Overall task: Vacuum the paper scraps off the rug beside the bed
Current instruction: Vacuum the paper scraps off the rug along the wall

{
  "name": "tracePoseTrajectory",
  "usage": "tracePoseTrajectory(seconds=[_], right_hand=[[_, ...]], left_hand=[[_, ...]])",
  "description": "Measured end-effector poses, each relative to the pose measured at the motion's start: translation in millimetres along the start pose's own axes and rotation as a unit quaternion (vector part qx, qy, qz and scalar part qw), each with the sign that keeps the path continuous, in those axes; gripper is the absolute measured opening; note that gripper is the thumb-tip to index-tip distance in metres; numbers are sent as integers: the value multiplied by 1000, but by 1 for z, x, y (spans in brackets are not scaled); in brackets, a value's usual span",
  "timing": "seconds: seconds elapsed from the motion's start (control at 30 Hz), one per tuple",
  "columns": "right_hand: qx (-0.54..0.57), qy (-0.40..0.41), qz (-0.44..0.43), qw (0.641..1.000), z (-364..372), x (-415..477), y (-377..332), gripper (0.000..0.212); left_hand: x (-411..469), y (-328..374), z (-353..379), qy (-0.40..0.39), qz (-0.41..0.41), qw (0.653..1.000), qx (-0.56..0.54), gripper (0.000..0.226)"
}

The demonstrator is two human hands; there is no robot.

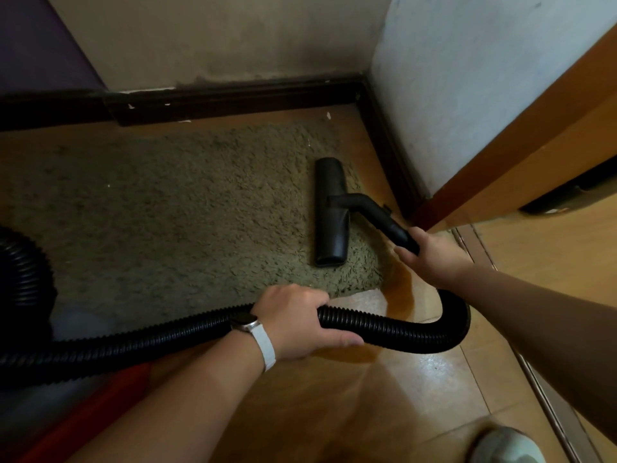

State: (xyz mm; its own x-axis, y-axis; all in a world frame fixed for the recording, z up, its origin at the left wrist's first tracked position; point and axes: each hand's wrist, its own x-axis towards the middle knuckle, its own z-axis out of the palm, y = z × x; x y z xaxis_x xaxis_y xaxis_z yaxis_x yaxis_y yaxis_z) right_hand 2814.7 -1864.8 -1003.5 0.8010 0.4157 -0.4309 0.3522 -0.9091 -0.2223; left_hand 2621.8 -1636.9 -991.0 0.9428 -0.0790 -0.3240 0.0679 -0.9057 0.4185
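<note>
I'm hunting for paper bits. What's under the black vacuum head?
The flat black plastic vacuum head lies on the shaggy olive-green rug, near its right edge. Only rug pile shows around it. Whether any scraps lie beneath is hidden by the head itself.

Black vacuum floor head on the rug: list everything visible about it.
The black plastic vacuum floor head is a long, narrow, smooth bar lying flat on the right end of the shaggy olive-grey rug, long axis running away from the camera. A curved black neck leaves its middle and runs into a rigid tube gripped by the right hand.
</note>
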Motion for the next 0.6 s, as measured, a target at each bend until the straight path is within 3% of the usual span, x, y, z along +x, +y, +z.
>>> tracePoseTrajectory(seconds=[0.33,0.5,0.6], right_hand=[[-17,-35,-48,998,6,0,-19,23],[81,48,11,996,2,8,-18,21],[78,76,23,994,-8,18,-13,26]], left_hand=[[-8,-6,-2,-6,0,1000,-4,72],[-9,-6,-9,11,-17,1000,-7,70],[-5,-5,-15,28,-27,999,-14,70]])
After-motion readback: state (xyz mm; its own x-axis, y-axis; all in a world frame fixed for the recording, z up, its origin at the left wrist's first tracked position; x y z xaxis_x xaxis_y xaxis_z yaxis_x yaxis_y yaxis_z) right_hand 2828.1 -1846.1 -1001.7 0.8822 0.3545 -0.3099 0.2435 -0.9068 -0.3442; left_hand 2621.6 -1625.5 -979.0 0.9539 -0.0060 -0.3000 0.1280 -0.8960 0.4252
